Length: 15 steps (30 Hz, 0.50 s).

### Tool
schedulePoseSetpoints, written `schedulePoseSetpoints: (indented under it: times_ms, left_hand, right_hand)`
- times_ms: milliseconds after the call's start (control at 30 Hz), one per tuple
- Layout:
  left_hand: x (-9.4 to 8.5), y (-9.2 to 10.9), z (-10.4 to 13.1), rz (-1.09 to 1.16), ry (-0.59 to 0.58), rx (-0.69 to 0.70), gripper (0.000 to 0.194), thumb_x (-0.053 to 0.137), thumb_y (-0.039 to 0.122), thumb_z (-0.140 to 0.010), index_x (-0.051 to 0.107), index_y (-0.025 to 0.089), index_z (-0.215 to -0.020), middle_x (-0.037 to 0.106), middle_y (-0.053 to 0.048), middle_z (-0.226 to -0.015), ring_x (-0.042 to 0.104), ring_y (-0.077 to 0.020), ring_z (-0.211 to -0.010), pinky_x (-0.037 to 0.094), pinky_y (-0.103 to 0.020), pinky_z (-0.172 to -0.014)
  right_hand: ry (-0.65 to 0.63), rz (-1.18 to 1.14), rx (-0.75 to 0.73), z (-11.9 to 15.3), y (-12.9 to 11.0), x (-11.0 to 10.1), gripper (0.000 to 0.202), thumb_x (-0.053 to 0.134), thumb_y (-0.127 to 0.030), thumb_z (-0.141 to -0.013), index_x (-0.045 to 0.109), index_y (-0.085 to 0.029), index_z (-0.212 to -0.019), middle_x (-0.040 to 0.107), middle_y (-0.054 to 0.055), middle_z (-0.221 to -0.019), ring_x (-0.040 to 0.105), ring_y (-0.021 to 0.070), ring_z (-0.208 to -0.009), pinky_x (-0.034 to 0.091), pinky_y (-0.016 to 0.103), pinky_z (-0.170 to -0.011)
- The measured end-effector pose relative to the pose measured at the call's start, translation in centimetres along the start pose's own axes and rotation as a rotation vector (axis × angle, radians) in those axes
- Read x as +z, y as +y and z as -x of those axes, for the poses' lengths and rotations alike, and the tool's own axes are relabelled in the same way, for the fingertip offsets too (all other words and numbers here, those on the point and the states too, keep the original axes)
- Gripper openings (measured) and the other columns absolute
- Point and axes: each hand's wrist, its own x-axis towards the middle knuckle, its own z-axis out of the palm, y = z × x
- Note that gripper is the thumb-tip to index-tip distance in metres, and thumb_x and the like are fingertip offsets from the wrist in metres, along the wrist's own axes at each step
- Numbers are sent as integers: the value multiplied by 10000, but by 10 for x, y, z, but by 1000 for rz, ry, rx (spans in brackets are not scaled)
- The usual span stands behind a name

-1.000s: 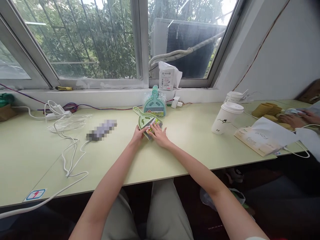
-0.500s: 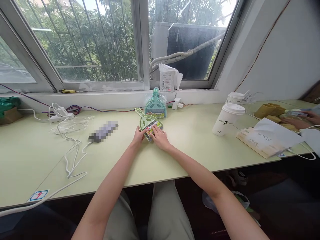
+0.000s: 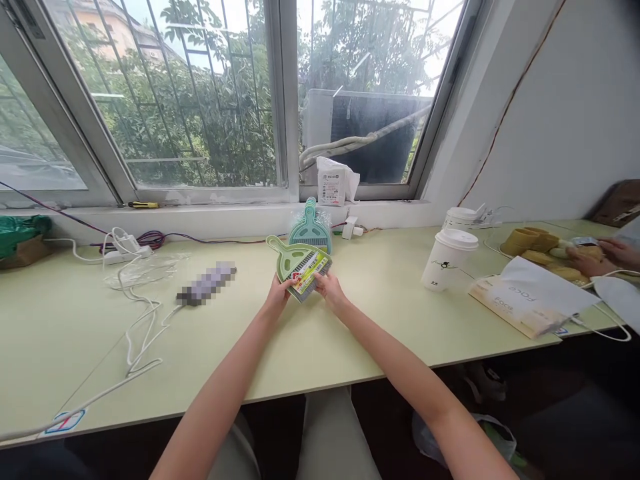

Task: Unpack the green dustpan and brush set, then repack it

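Observation:
Between my hands is a green dustpan (image 3: 289, 259) with a small brush and a printed label, its handle tilted up to the left. My left hand (image 3: 278, 293) grips its lower left edge, thumb over the label. My right hand (image 3: 331, 291) pinches the lower right edge, fingers partly hidden behind it. Just behind stands a stack of teal dustpans (image 3: 310, 230) in clear wrapping, partly covered by the green one.
White cups (image 3: 442, 263) and a paper packet (image 3: 525, 300) lie to the right, near a co-worker's hands (image 3: 593, 260) and yellow rolls (image 3: 533, 240). Leftward are a blurred device (image 3: 207, 283), white cables (image 3: 145, 320) and a power strip (image 3: 127, 253). A white box (image 3: 331, 187) sits on the sill.
The dustpan is raised and turned more towards me. My right hand has slid from lying on the label to the right edge. The camera view has tilted up.

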Motion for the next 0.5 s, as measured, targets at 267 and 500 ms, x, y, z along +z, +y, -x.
schedulePoseSetpoints:
  times_ms: [267,500]
  left_hand:
    - [-2,16,-7,114,102,-42,266,621,352,-737,599,198,-953,662,-72,-1011,601,-217,-1031,500,-320,-824]
    - [-95,108,-56,-231,456,108,173,637,154,-675,634,186,-845,628,-103,-1022,530,-237,-1097,456,-362,-882]
  right_hand:
    - [90,-390,46,-4,-7,-8,312,718,-174,-662,563,-203,-931,720,12,-880,706,173,-776,591,344,-760]
    - [191,-354,103,-7,8,-15,320,724,-156,-619,598,-217,-907,720,-5,-888,696,133,-737,588,253,-668]
